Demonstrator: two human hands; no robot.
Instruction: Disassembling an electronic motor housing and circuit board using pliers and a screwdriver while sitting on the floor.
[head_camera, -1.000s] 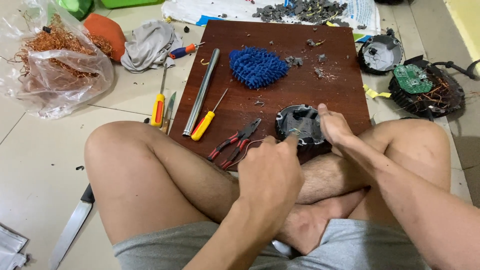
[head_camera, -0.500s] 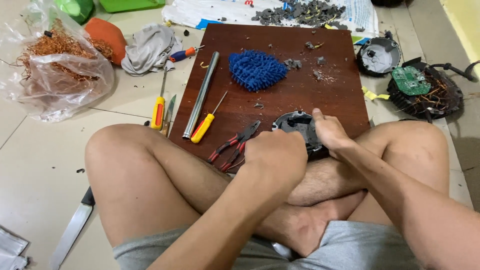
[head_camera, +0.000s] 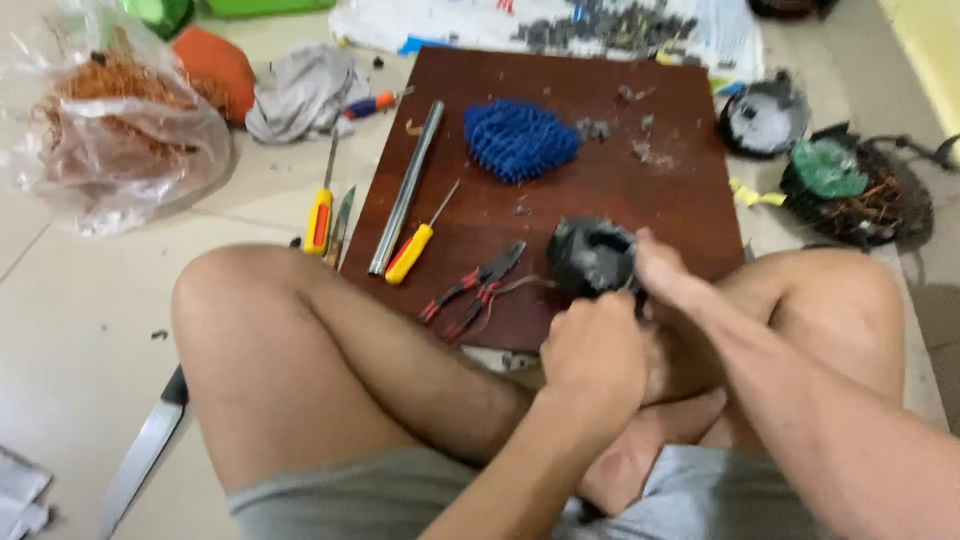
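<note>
Head view: person sat cross-legged on the floor, dark motor housing (head_camera: 592, 257) braced at the near edge of the wooden board (head_camera: 600, 190). Right hand (head_camera: 662, 272) fingers pinched its rim to steady it; left hand (head_camera: 592, 355) fisted, contents hidden. Red-handled pliers (head_camera: 470, 290) lay just beside.

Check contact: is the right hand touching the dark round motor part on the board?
Touching. The head view shows the right hand with its fingers laid on the edge of the dark round motor part on the brown board, no gap between them.
</note>
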